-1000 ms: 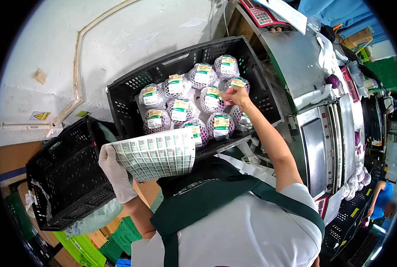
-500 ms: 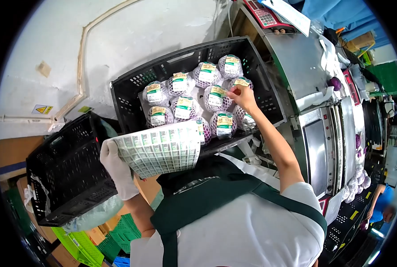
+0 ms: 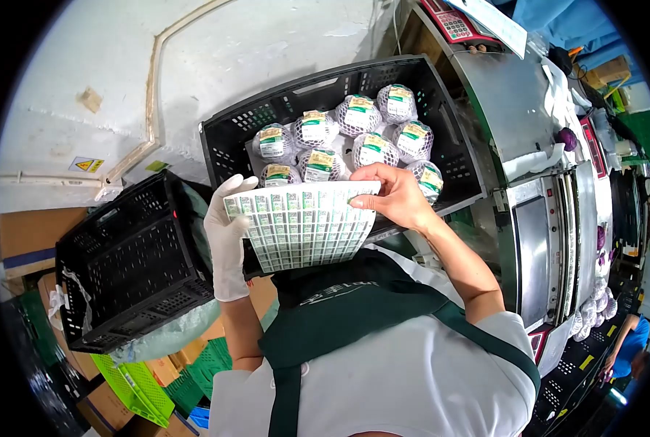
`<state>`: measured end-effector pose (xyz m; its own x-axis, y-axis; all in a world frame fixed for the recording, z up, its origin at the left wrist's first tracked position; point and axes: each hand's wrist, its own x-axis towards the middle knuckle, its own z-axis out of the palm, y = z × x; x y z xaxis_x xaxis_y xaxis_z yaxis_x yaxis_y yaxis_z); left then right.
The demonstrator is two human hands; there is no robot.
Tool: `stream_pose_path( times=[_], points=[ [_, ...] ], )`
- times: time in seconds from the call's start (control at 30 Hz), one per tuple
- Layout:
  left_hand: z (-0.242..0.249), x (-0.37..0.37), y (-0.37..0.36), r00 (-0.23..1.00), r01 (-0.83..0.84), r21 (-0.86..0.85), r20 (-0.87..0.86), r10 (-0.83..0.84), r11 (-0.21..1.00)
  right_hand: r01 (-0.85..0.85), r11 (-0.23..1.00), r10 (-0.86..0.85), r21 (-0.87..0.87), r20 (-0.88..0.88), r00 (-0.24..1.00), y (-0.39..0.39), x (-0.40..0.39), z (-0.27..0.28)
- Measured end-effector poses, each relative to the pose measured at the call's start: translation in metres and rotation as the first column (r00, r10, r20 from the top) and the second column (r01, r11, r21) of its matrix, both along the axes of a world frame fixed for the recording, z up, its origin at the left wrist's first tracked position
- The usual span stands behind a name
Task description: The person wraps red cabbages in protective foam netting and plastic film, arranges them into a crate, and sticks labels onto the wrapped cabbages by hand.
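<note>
Black crate (image 3: pixel 452 138): tilted on the steel counter (image 3: pixel 510 102), filled with netted purple balls (image 3: pixel 360 116), each bearing a green label.

Second black crate (image 3: pixel 128 269): lower, off to the person's left.

Sticker sheet (image 3: pixel 303 226): held flat in front of the filled crate's near rim.

Left hand (image 3: pixel 226 229): white-gloved, fingers closed on the sheet's left edge, gripping it.

Right hand (image 3: pixel 390 195): bare, fingertips pressed together on the sheet's upper right corner, pinching at a sticker there.
</note>
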<state>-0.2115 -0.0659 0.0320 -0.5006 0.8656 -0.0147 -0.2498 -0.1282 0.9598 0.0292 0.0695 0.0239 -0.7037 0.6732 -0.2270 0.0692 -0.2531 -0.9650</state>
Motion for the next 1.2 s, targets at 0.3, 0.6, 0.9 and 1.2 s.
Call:
stream_pose_path(
  times=[0.3,0.6,0.9,1.2],
  points=[
    [-0.006,0.008,-0.004,0.993,-0.104,-0.134,-0.075,0.094,0.986,0.100,0.992,-0.098,0.077,-0.027,0.995,-0.011,0.003,0.003],
    [-0.014,0.024,-0.004,0.909,-0.296,-0.089,-0.331,0.252,0.951,0.161,0.756,-0.312,0.634,0.133,0.941,-0.016,0.001,-0.008],
    [-0.011,0.018,0.005,0.940,-0.276,-0.234,-0.270,0.210,0.932,0.018,0.967,-0.079,0.253,0.237,0.968,-0.004,0.014,-0.012],
    [-0.003,0.011,0.019,0.982,-0.047,-0.200,-0.190,0.009,0.979,-0.318,0.526,0.250,0.789,0.214,0.944,0.039,-0.023,0.058]
  ],
)
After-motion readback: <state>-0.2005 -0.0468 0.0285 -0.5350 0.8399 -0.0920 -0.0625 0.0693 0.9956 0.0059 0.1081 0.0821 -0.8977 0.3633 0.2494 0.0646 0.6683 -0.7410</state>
